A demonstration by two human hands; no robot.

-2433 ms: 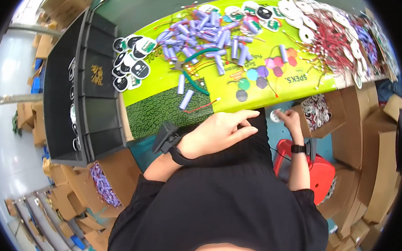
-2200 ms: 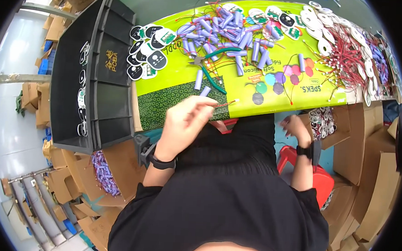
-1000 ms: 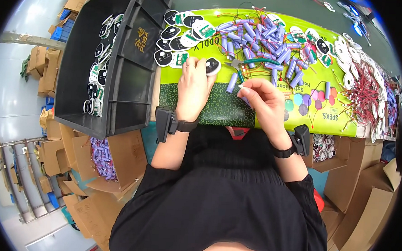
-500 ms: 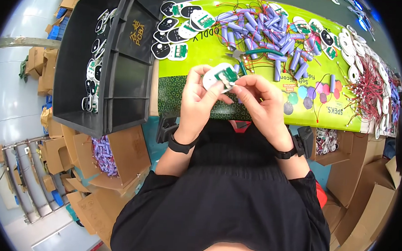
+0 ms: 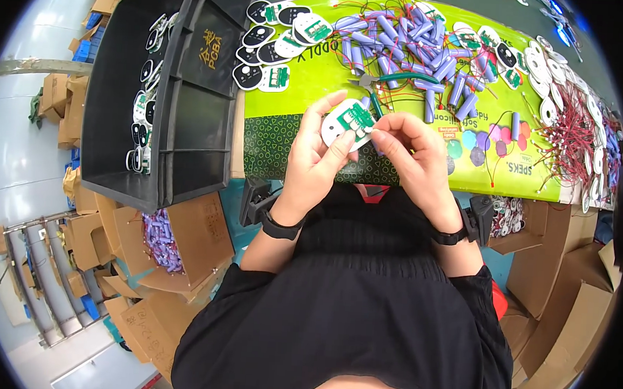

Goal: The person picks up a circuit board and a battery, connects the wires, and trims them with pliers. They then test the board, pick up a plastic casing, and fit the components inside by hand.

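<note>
Here's the rounded, glossy white disc (image 5: 331,133), face up with its green circuit board (image 5: 358,116), just on the near side of the green-handled pliers (image 5: 364,82). The left hand (image 5: 316,152) grasps it, thumb across the face; the right hand's (image 5: 417,156) fingers pinch a small white connector (image 5: 369,130) at its edge. Smooth purple cylinders (image 5: 388,45) heap up beyond the pliers; flat black-and-white discs (image 5: 270,52) overlap to their left, and further left stands a ribbed black plastic bin (image 5: 202,111). Well right of them, thin red wires (image 5: 566,148) tangle across the tabletop (image 5: 492,181).
</note>
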